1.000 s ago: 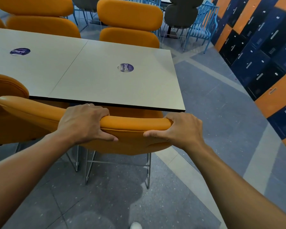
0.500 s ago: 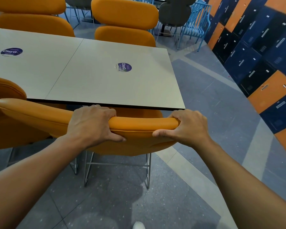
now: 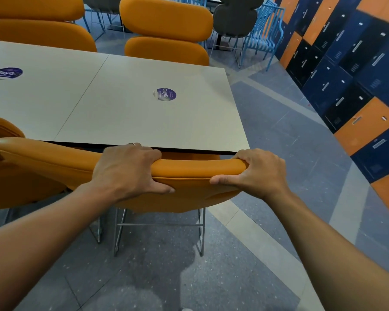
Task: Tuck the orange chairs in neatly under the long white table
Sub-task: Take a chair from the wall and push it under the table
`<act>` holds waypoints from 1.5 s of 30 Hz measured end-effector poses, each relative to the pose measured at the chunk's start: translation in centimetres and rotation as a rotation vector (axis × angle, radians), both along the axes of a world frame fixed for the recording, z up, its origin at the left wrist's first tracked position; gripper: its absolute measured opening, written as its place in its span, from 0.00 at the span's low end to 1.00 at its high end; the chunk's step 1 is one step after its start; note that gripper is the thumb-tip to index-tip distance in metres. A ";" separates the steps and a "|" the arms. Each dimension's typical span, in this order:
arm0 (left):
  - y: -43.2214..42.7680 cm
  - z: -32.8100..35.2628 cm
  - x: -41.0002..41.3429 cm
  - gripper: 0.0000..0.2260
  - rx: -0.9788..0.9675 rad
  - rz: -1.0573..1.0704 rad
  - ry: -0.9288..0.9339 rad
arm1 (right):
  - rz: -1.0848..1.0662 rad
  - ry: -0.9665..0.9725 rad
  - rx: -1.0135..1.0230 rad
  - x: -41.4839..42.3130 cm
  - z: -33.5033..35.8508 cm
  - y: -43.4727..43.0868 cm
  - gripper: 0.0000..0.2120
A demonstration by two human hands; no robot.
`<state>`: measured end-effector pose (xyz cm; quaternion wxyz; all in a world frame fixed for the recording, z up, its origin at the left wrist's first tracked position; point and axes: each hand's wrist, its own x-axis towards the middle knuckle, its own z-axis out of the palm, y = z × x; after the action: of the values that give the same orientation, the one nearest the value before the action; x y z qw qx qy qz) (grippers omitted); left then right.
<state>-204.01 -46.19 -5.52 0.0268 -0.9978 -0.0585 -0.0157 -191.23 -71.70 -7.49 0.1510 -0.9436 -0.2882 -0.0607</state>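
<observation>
Now left hand (image 3: 126, 169) and right hand (image 3: 256, 173) grip orange chair (image 3: 195, 169).

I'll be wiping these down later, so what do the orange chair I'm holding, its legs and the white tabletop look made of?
Orange chair: padded shell in smooth upholstery, probably faux leather or vinyl, given its soft sheen and stitched seam. Legs: thin silvery rod, likely steel. Tabletop: matte off-white laminate, seemingly over a dark core, judging by the black edge.
</observation>
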 end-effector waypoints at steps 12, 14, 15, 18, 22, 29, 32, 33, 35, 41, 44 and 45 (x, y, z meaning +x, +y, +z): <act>4.2 -1.1 -0.3 0.41 -0.017 0.022 -0.062 | -0.002 -0.021 -0.040 -1.2 -0.1 3.9 0.49; 3.6 -1.2 -0.5 0.37 -0.058 0.050 -0.086 | 0.006 -0.010 -0.054 -0.9 0.0 3.7 0.50; 3.3 -1.3 -0.7 0.35 -0.072 0.061 -0.090 | 0.012 -0.005 -0.062 -0.9 0.0 3.7 0.50; 2.7 -1.5 -1.0 0.31 -0.089 0.088 -0.095 | 0.036 -0.008 -0.080 -0.7 0.1 3.3 0.47; 2.1 -1.7 -1.7 0.34 -0.069 0.090 -0.103 | 0.052 0.020 -0.058 -0.7 0.1 2.9 0.50; 2.6 -0.9 -1.9 0.33 -0.023 0.041 -0.047 | 0.008 0.025 -0.006 -1.7 0.1 3.2 0.53; 3.4 -0.6 -1.6 0.34 -0.006 0.023 -0.034 | -0.018 0.022 -0.021 -1.9 0.2 3.7 0.53; 3.6 -0.7 -1.6 0.35 -0.002 0.021 -0.028 | -0.022 0.019 -0.029 -2.0 0.2 3.9 0.52; 4.2 -0.7 -1.5 0.37 0.004 0.020 -0.021 | -0.026 0.016 -0.039 -2.2 0.1 4.3 0.51; 5.3 -1.0 -1.7 0.40 -0.020 0.046 -0.042 | -0.012 -0.002 -0.068 -2.6 0.1 5.2 0.45; 4.2 -1.2 -1.9 0.36 -0.057 0.087 -0.075 | 0.016 0.000 -0.085 -2.0 0.2 4.9 0.44; 3.9 -1.2 -2.0 0.35 -0.067 0.101 -0.083 | 0.028 0.000 -0.088 -1.8 0.2 4.8 0.44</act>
<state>-206.01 -42.26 -6.76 -0.0082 -0.9924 -0.1103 -0.0538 -193.06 -66.86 -7.27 0.1103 -0.9452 -0.3039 -0.0461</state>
